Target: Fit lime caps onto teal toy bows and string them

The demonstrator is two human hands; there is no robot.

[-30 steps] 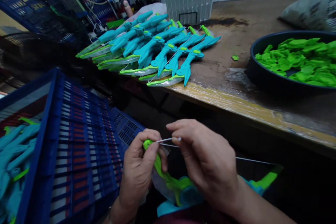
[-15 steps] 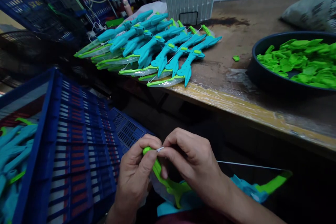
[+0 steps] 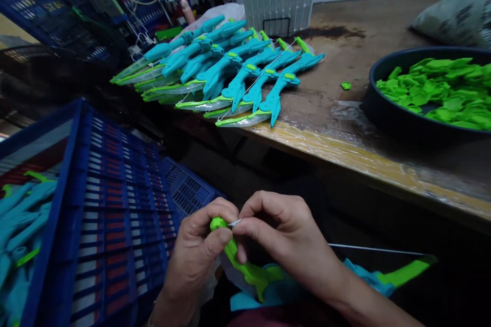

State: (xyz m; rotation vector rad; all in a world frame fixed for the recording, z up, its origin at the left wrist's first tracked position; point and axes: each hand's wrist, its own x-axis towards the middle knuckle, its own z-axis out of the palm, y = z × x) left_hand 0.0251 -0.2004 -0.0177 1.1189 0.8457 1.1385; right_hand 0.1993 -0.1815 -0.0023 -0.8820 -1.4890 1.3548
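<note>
A toy bow of green and teal plastic lies across my lap below the table edge. My left hand is closed round the bow's green left tip. My right hand pinches the end of a thin white string right at that tip. The string runs taut to the right, to the bow's other green tip. On the table lies a row of several finished teal and green bows.
A dark round tray of loose green plastic parts sits at the right of the wooden table. A blue slatted crate with teal parts stands at my left. A white grille and wiring stand at the back.
My right hand has drawn the string end in from a short way right of the green tip until it meets the tip. Both hands sank slightly lower.
</note>
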